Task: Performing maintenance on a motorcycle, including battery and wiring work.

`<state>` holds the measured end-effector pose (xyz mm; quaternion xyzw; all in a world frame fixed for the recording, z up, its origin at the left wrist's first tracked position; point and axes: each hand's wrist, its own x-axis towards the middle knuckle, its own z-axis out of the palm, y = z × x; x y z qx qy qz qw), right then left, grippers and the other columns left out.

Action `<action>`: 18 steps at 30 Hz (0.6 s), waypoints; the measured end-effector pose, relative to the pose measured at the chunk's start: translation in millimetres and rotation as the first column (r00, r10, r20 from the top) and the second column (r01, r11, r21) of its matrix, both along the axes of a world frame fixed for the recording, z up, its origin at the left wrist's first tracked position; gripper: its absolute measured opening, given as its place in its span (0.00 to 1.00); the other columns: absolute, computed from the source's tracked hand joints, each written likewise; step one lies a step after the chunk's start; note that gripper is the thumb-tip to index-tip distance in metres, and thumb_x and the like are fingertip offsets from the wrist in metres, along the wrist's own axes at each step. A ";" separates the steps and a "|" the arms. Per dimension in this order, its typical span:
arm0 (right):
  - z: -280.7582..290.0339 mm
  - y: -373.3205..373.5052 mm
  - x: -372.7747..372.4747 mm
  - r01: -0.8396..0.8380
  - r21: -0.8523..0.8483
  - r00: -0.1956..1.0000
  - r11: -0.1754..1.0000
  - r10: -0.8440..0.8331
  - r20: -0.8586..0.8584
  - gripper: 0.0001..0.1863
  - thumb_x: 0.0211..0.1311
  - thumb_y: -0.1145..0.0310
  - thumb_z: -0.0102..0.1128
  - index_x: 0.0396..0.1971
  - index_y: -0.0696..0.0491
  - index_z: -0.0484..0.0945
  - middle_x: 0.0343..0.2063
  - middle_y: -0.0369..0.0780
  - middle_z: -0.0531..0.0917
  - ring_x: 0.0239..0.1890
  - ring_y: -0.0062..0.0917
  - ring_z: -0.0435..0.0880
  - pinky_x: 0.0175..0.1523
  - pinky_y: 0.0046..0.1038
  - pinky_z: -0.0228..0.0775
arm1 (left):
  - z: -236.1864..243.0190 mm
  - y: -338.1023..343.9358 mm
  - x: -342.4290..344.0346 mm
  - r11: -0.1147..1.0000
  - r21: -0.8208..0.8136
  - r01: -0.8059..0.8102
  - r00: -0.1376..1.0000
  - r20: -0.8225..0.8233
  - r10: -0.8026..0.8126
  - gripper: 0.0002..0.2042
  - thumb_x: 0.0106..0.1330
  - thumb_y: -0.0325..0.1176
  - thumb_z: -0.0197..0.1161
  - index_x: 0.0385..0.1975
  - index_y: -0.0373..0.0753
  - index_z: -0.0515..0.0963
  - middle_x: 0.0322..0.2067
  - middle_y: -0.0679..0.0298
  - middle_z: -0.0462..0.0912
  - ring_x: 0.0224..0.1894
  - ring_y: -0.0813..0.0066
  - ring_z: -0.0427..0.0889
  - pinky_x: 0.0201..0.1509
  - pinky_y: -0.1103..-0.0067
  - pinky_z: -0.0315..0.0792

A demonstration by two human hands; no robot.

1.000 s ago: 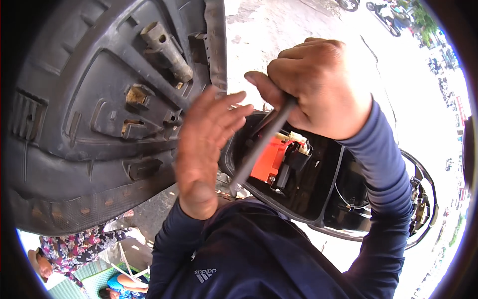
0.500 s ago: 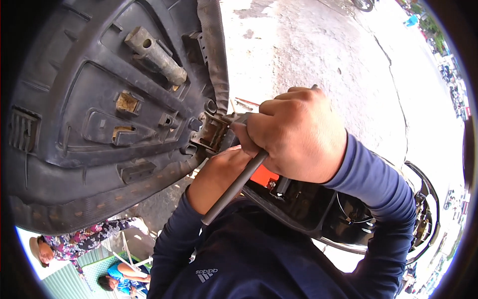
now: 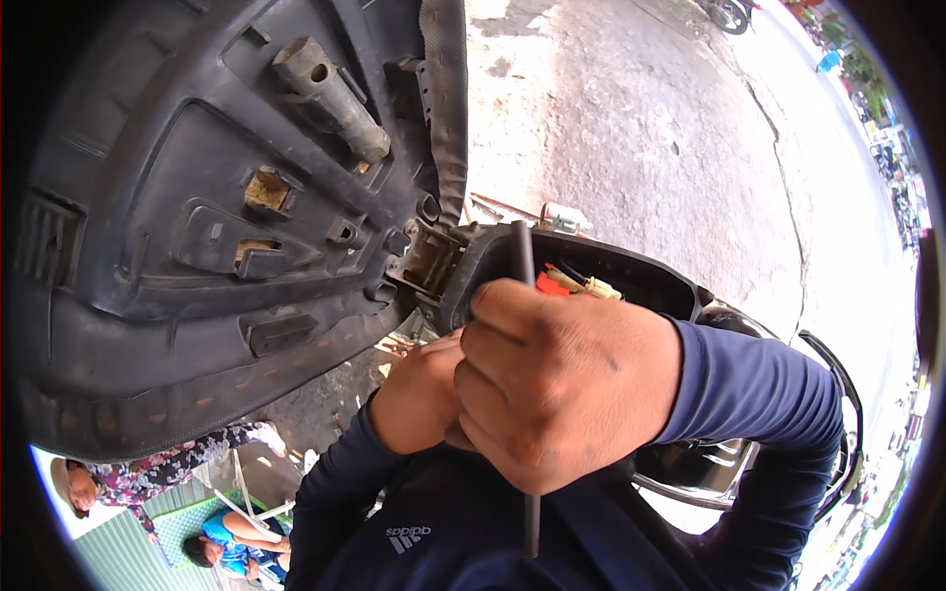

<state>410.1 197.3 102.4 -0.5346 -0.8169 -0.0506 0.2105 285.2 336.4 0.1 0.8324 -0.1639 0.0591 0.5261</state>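
My right hand (image 3: pixel 567 379) is closed around a grey metal rod (image 3: pixel 523 254), which sticks out above and below the fist. Its lower end reaches in front of my dark blue shirt. My left hand (image 3: pixel 419 394) is just left of the right, at the near side of a motorbike's under-seat bin (image 3: pixel 581 243); its fingers are hidden behind the right hand. Inside the black bin a red part (image 3: pixel 554 283) and a pale connector with wires (image 3: pixel 601 289) show beyond my knuckles. The raised seat's black underside (image 3: pixel 128 246) fills the left, joined to the bin by a hinge (image 3: pixel 426 261).
A dirty tubular piece (image 3: pixel 335 103) sits in the seat's underside. Past the bin, a silver canister-like thing (image 3: pixel 564 219) lies on the concrete. Two people, one in flowered clothes (image 3: pixel 182 463) and one in blue (image 3: pixel 232 542), are at lower left. A wheel (image 3: pixel 729 15) shows at the top.
My right hand has come nearer my body, from over the bin's far edge to its near side. The rod has swung from slanting to nearly upright in view, uncovering the bin and connector.
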 end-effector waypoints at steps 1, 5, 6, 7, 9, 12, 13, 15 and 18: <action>-1.4 1.2 -3.3 -0.053 0.014 0.999 0.999 0.053 0.012 0.10 0.28 0.65 0.59 0.10 0.55 0.71 0.13 0.33 0.68 0.19 0.24 0.71 0.29 0.28 0.60 | -1.7 0.2 -1.5 1.000 -0.015 -0.006 1.000 0.002 0.006 0.11 0.54 0.28 0.62 0.37 0.34 0.76 0.39 0.51 0.80 0.46 0.49 0.80 0.49 0.67 0.75; 5.8 2.6 -14.2 0.032 -0.087 0.994 0.996 -0.023 0.109 0.11 0.32 0.63 0.60 0.11 0.55 0.72 0.13 0.33 0.70 0.20 0.24 0.73 0.30 0.28 0.61 | -7.8 3.0 -2.2 0.997 -0.081 -0.017 1.000 0.017 0.019 0.11 0.55 0.27 0.61 0.38 0.33 0.76 0.39 0.51 0.80 0.47 0.48 0.79 0.51 0.67 0.75; 6.1 3.6 -14.3 0.033 -0.087 0.993 0.996 -0.023 0.113 0.11 0.32 0.63 0.60 0.11 0.55 0.72 0.13 0.33 0.70 0.20 0.24 0.73 0.30 0.28 0.61 | -8.6 3.1 -2.3 0.997 -0.080 -0.016 1.000 0.021 0.018 0.11 0.55 0.27 0.61 0.38 0.33 0.76 0.39 0.51 0.80 0.47 0.48 0.79 0.51 0.67 0.75; 6.0 5.0 -13.6 0.146 -0.101 0.984 0.984 -0.134 0.118 0.10 0.34 0.64 0.61 0.12 0.55 0.73 0.13 0.33 0.71 0.19 0.25 0.74 0.29 0.28 0.63 | -9.4 3.3 -1.7 0.994 -0.083 -0.067 0.996 -0.072 0.061 0.10 0.55 0.27 0.61 0.37 0.33 0.76 0.38 0.50 0.80 0.45 0.48 0.80 0.49 0.66 0.75; 7.2 5.5 -16.6 0.262 -0.115 0.960 0.958 -0.247 0.130 0.09 0.36 0.65 0.61 0.14 0.55 0.74 0.13 0.34 0.72 0.19 0.25 0.76 0.28 0.28 0.65 | -12.7 5.8 0.1 0.990 -0.083 -0.112 0.982 -0.161 0.097 0.09 0.56 0.26 0.61 0.36 0.33 0.76 0.36 0.50 0.80 0.44 0.48 0.80 0.47 0.65 0.75; 20.7 8.8 -21.4 0.702 -0.343 0.704 0.625 -0.683 0.195 0.09 0.54 0.68 0.60 0.26 0.60 0.75 0.18 0.41 0.77 0.22 0.35 0.83 0.26 0.35 0.74 | -23.4 3.3 12.0 0.945 0.298 -0.137 0.985 0.144 0.098 0.04 0.57 0.23 0.60 0.31 0.34 0.77 0.31 0.48 0.78 0.35 0.47 0.80 0.37 0.63 0.73; 21.2 9.9 -17.3 0.704 -0.343 0.701 0.621 -0.686 0.196 0.09 0.54 0.68 0.60 0.26 0.60 0.75 0.18 0.41 0.77 0.22 0.35 0.83 0.26 0.35 0.74 | -20.7 -0.2 13.9 0.946 0.296 -0.134 0.985 0.145 0.094 0.04 0.57 0.23 0.60 0.31 0.34 0.77 0.31 0.48 0.78 0.35 0.47 0.80 0.37 0.63 0.73; 25.6 11.6 -9.2 0.640 -0.441 0.726 0.629 -0.683 0.080 0.14 0.56 0.66 0.62 0.34 0.62 0.74 0.23 0.45 0.78 0.23 0.37 0.83 0.30 0.37 0.75 | -7.3 -3.4 18.9 0.963 0.141 -0.230 0.960 0.195 0.201 0.05 0.56 0.23 0.61 0.32 0.34 0.76 0.31 0.48 0.79 0.32 0.45 0.79 0.35 0.64 0.74; 46.1 5.1 -9.9 0.578 -0.392 0.804 0.716 -0.581 0.124 0.16 0.55 0.64 0.65 0.39 0.58 0.74 0.30 0.43 0.80 0.32 0.33 0.83 0.35 0.33 0.77 | -23.0 -2.2 22.5 0.958 0.171 -0.231 0.932 0.320 0.168 0.08 0.57 0.24 0.61 0.37 0.34 0.77 0.33 0.48 0.80 0.33 0.44 0.79 0.38 0.63 0.74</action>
